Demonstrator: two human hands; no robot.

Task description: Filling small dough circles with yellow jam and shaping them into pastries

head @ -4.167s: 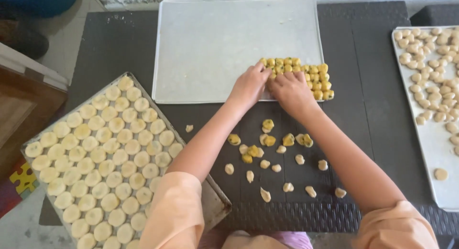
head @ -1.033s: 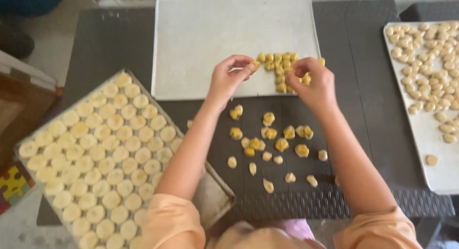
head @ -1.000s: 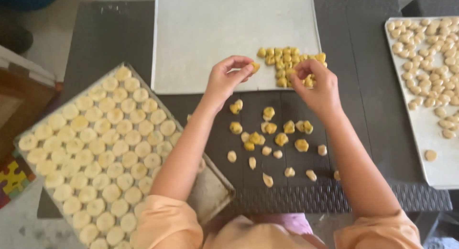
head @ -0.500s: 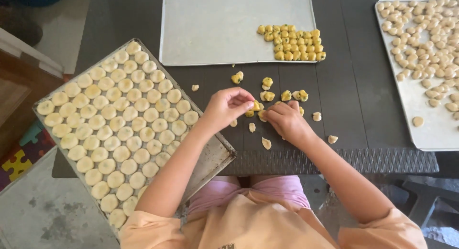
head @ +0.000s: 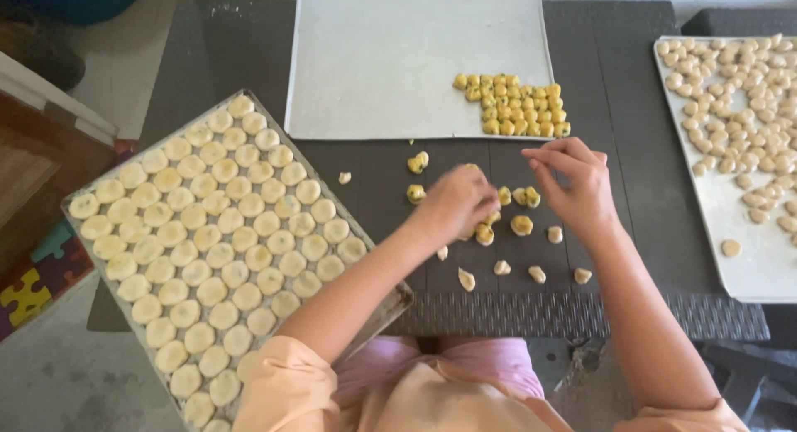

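Observation:
My left hand (head: 457,201) is blurred, its fingers curled down over loose yellow-topped dough pieces (head: 521,225) scattered on the dark table (head: 631,108). My right hand (head: 574,190) hovers just right of them, thumb and forefinger pointing left in a pinch. I cannot see whether either hand holds a piece. Beyond the hands lies a pale baking tray (head: 390,58), with a tidy block of yellow-topped pieces (head: 515,104) in its near right corner.
A tray of several rows of pale round dough discs (head: 207,249) sits at the left, overhanging the table edge. At the right, a white tray (head: 706,224) holds many loose pale pieces (head: 747,92). Wooden furniture (head: 33,166) and a puzzle mat (head: 29,291) lie on the floor to the left.
Both hands came back from the block on the tray to the loose pieces on the table. Since half a second ago the right hand has risen and shifted right; the left stays on the pile.

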